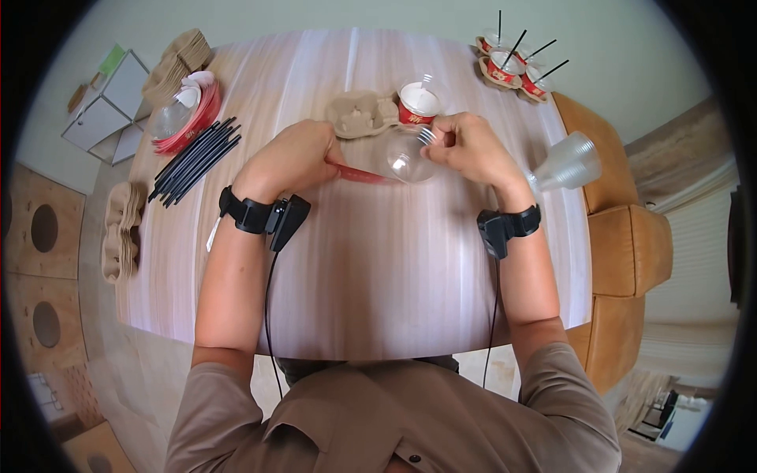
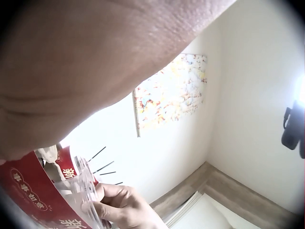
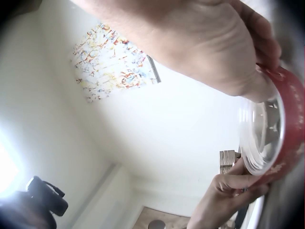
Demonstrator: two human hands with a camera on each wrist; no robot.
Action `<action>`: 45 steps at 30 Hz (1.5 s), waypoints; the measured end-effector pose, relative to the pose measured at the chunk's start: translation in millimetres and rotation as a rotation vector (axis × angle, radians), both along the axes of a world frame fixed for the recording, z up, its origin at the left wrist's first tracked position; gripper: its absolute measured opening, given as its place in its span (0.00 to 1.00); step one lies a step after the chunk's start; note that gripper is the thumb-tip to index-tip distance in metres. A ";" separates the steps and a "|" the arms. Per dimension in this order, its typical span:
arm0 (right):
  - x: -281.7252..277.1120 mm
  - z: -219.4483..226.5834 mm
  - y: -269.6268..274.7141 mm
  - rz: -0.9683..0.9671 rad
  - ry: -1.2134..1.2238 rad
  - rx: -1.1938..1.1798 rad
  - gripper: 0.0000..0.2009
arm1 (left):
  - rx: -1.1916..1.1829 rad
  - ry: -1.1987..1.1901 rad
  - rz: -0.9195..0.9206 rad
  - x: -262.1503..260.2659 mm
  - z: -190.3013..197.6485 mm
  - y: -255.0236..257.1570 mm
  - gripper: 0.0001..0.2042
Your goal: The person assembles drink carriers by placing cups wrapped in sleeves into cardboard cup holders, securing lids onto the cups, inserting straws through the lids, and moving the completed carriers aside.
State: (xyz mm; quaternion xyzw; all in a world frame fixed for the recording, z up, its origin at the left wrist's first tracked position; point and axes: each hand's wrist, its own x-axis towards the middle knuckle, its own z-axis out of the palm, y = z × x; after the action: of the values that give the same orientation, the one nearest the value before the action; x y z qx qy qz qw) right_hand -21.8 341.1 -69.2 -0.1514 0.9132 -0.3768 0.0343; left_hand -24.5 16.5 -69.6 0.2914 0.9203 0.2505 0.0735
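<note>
My left hand [image 1: 303, 154] pinches a red paper sleeve [image 1: 363, 175], which reaches toward a clear plastic cup [image 1: 404, 159]. Thumb and fingers of my right hand [image 1: 473, 150] grip that cup near its rim, its base tilted toward me. White lettering shows on the red sleeve [image 2: 33, 193] in the left wrist view, close beside the clear cup [image 2: 83, 191] and the right hand [image 2: 131, 210]. In the right wrist view the curved red sleeve [image 3: 291, 129] lies against the clear cup [image 3: 255, 136]; the left hand [image 3: 221, 195] holds its lower end.
Behind the hands, a red-sleeved cup [image 1: 416, 102] sits in a cardboard carrier [image 1: 355, 114]. Black straws [image 1: 193, 165], red sleeves [image 1: 189, 126] and more carriers [image 1: 122, 229] lie left. Stacked clear cups [image 1: 569, 162] lie right; filled carriers with strawed cups [image 1: 505, 67] stand back right.
</note>
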 end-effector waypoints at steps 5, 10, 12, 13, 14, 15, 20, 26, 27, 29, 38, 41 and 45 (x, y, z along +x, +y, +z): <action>11.0 13.8 -3.2 0.145 -0.050 0.042 0.12 | 0.045 -0.047 -0.056 -2.2 -0.6 13.6 0.10; 19.3 19.4 -17.7 0.211 -0.015 0.133 0.09 | 0.199 0.134 -0.081 -2.4 -17.2 25.7 0.09; 20.1 17.9 -20.9 0.221 0.034 0.141 0.08 | 0.153 0.154 -0.093 -1.2 -15.3 28.4 0.10; 20.6 17.3 -22.5 0.226 0.085 0.148 0.09 | 0.154 0.153 -0.089 -0.1 -15.2 29.4 0.10; 22.0 15.4 -25.6 0.230 0.084 0.149 0.09 | 0.139 0.153 -0.088 0.9 -15.2 30.3 0.10; 24.4 12.4 -29.9 0.184 0.104 0.059 0.11 | 0.125 0.152 -0.088 1.6 -15.4 30.6 0.11; 27.4 14.4 -40.0 0.092 0.071 -0.046 0.13 | 0.150 0.170 -0.043 -1.7 -22.5 29.1 0.11; 25.2 10.7 -41.7 0.158 0.090 0.049 0.08 | 0.197 0.197 -0.075 -7.6 -31.9 30.4 0.12; 23.3 4.6 -41.1 0.167 0.167 0.049 0.08 | 0.183 0.188 -0.107 -8.3 -34.3 31.4 0.12; 22.7 2.9 -42.3 0.178 0.244 0.050 0.08 | 0.154 0.133 -0.090 -3.0 -26.4 33.9 0.11; 26.4 5.9 -45.8 0.223 0.161 0.101 0.08 | 0.135 0.064 -0.135 -6.0 -25.1 33.2 0.07; 26.7 -0.3 -48.5 0.262 0.225 0.071 0.08 | 0.167 -0.018 -0.193 -7.2 -28.8 36.8 0.07; 27.1 -1.7 -51.2 0.258 0.221 0.060 0.08 | 0.221 -0.160 -0.195 -5.1 -24.3 37.8 0.10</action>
State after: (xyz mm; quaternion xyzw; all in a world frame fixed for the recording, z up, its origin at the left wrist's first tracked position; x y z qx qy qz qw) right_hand 5.2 289.8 -70.9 -0.3069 0.8952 -0.3229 -0.0136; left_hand -29.6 54.4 -93.9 0.3648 0.8457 0.3641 0.1381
